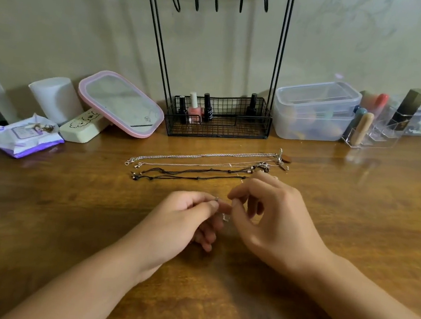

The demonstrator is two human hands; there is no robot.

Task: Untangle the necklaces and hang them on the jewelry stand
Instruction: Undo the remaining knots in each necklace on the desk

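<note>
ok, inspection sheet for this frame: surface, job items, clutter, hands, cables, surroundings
Surface: wooden table, glossy, bare near the hands.
Job's things: necklaces laid out in rows in front of the jewelry stand; its hooks are empty.
Clutter: nail polish bottles in the stand's basket, pink mirror, clear tub, wipes pack.
Hands: left hand and right hand pinch a small silver piece between them.
Cables: nothing seen.
Surroundings: plain wall behind.

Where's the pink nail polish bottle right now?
In the head view, the pink nail polish bottle stands in the left part of the jewelry stand's wire basket, between two black bottles, just right of the pink-framed mirror.
</note>
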